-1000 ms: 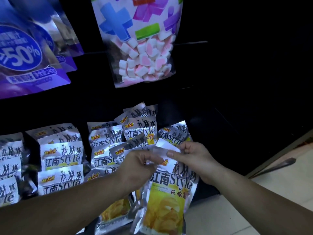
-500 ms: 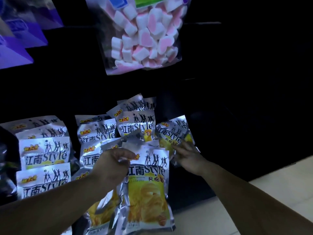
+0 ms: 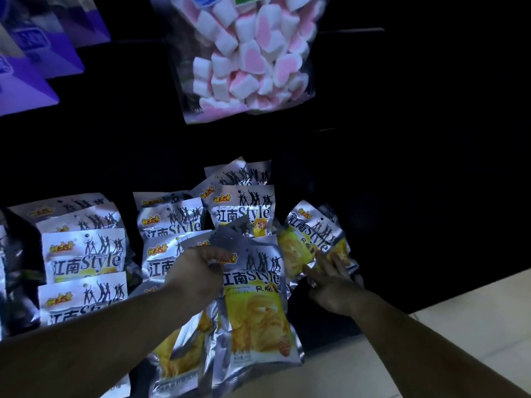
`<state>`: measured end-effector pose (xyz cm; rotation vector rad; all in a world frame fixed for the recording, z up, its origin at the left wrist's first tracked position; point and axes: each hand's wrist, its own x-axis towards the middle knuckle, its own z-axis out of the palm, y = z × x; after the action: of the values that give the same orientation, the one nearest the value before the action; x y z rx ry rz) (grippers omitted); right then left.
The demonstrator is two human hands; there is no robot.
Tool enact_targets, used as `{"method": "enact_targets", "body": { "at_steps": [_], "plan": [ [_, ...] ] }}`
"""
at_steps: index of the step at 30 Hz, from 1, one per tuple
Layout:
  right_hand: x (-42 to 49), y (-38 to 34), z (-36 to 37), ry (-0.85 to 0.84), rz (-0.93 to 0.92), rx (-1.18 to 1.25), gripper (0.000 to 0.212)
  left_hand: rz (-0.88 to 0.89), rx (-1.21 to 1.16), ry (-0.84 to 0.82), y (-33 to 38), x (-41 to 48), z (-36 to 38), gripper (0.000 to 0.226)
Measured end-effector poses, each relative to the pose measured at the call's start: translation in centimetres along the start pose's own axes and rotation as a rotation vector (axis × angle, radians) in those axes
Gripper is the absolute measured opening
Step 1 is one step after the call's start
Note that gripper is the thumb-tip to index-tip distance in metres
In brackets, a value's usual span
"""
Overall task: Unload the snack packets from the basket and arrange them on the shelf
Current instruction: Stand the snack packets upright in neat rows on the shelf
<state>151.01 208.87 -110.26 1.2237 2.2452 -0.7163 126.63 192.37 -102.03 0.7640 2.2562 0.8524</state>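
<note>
My left hand (image 3: 198, 271) pinches the tops of a bunch of silver and yellow chip packets (image 3: 255, 308), which hang down in front of the dark shelf. My right hand (image 3: 330, 285) lies with fingers spread against a tilted packet (image 3: 310, 237) at the right end of the shelf row. More of the same packets stand in rows on the shelf at the left (image 3: 83, 259) and in the middle (image 3: 241, 208). No basket shows in view.
A clear bag of pink and white marshmallows (image 3: 247, 58) hangs above the chip rows. Purple bags (image 3: 43, 53) sit at the upper left. The black shelf unit (image 3: 402, 196) stretches dark to the right, and pale floor (image 3: 474, 326) shows at the lower right.
My right hand let go of the held packet's top and moved right onto the tilted packet on the shelf. My left hand keeps the bunch. The view dipped lower.
</note>
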Motion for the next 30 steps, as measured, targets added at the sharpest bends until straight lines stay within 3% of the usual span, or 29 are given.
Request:
{"method": "enact_targets", "body": {
  "at_steps": [3,9,12,14,18,26,30],
  "plan": [
    [-1.6,-0.2,0.7,-0.008,0.033,-0.028,0.071,0.008,0.003,0.005,0.1,-0.2,0.0,0.036],
    [-5.1,-1.8,0.0,-0.086,0.098,-0.182,0.057,0.024,0.001,-0.01,0.5,-1.5,-0.1,0.036],
    [-5.4,-2.6,-0.8,0.098,0.076,-0.187,0.054,0.069,0.011,-0.032,0.2,-2.1,0.0,0.034],
    [-5.2,-2.5,-0.6,0.196,0.046,-0.135,0.063,0.086,0.032,-0.048,0.0,-2.3,0.0,0.033],
    [-3.8,-2.5,1.6,0.124,0.101,0.041,0.067,0.097,0.017,-0.045,-0.2,-2.2,0.0,0.03],
    [-1.7,0.6,0.4,0.201,-0.002,-0.137,0.077,0.096,0.062,-0.04,-0.8,-1.5,0.2,0.036],
    [-2.1,1.0,-0.3,0.262,0.002,-0.175,0.067,0.116,0.055,-0.043,-0.6,-1.7,-0.2,0.034]
  ]
}}
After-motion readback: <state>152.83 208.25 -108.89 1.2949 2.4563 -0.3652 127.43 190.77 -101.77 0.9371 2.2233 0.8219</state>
